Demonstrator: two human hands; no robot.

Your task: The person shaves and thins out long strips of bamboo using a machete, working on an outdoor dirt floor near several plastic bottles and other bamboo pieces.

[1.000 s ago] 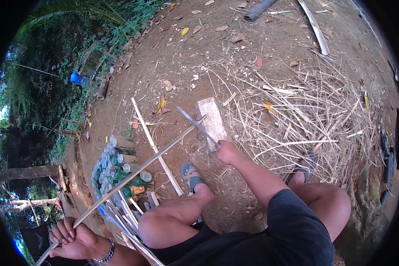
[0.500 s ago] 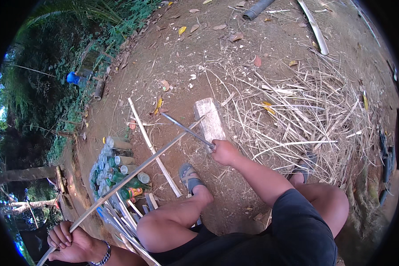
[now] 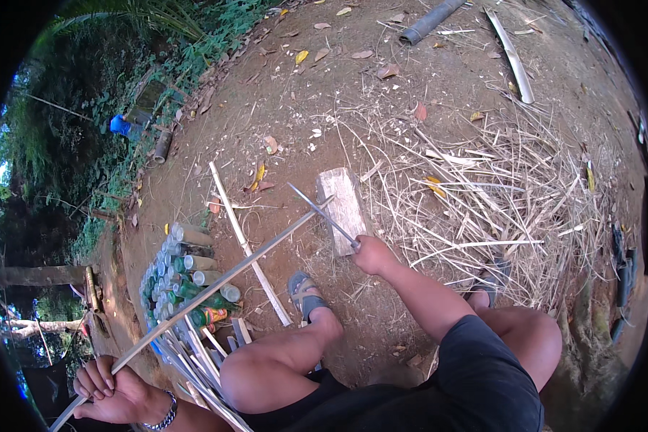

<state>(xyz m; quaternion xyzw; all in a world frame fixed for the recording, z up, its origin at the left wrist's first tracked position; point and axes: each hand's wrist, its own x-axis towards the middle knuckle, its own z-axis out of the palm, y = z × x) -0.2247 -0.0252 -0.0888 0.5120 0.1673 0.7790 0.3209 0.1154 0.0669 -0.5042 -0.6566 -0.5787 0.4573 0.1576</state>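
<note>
My left hand (image 3: 115,392) is closed around the near end of a long, thin bamboo strip (image 3: 216,284) at the lower left. The strip slants up and away, its far tip over a pale wooden block (image 3: 349,205) on the ground. Closed on a handle, my right hand (image 3: 376,256) holds a long, narrow knife (image 3: 322,211). Its blade points up and left and crosses the strip close to the far tip, above the block's left edge. Whether the blade cuts into the strip cannot be made out.
Loose shavings (image 3: 482,194) heap up right of the block. A split pole (image 3: 248,245) lies to its left. Glass bottles (image 3: 187,277) and a bundle of strips (image 3: 201,371) are beside my left knee. A dark tube (image 3: 428,21) and a pale slat (image 3: 511,57) lie farther off.
My right hand and the knife have moved a little to the right, so the blade crosses the strip nearer its far tip. My left hand keeps its grip and has shifted slightly down and left.
</note>
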